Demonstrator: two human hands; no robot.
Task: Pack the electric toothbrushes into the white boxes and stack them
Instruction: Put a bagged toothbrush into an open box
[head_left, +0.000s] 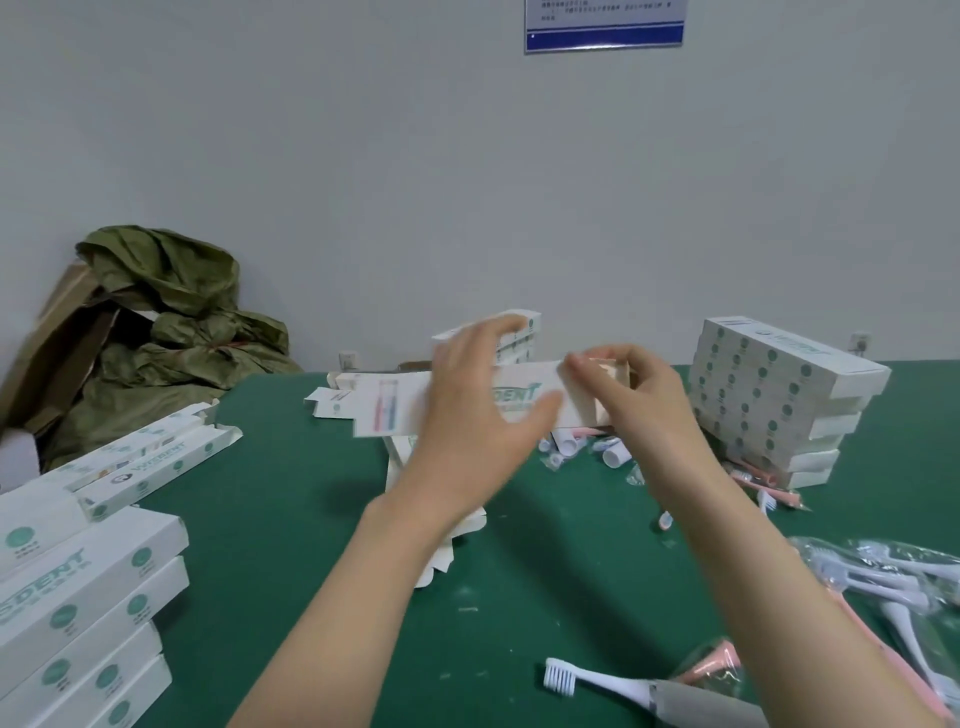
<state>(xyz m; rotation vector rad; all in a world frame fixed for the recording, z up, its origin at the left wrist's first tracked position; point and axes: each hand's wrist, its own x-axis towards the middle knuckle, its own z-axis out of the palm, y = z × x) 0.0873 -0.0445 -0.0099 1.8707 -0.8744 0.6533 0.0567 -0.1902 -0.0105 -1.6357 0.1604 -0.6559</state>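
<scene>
Grey toothbrush (696, 704): closest thing to the camera, lying flat on the green table mat (311, 545) at the bottom edge, white bristle head pointing left.
White box (519, 400): the one being worked on. It was up off the mat, about level, in the middle of the view, with both hands on it. Teal lettering faced the camera.
Left hand (483, 410): laid across the box's middle, fingers spread and pretty straight, thumb out toward the right. Kinda blurry, so no clue how firmly it held.
Right hand (639, 400): fingers curled, pinching the box's right end near the flap.
Flat cartons (332, 402): unfolded blanks lying on the mat just under and behind the held box.
Back boxes (524, 332): a few packed ones stacked behind the left hand, against the wall.
Right stack (779, 400): tall pile of white boxes to the right of the hands, leaning a bit.
Pink toothbrushes (753, 475): loose at the foot of that right stack.
White caps (615, 457): small ones scattered on the mat below the right hand.
Bagged brush heads (883, 577): in clear plastic at the right edge.
Left stack (78, 597): more white boxes piled at the lower left.
Olive bag (171, 322): crumpled up in the far left corner.
</scene>
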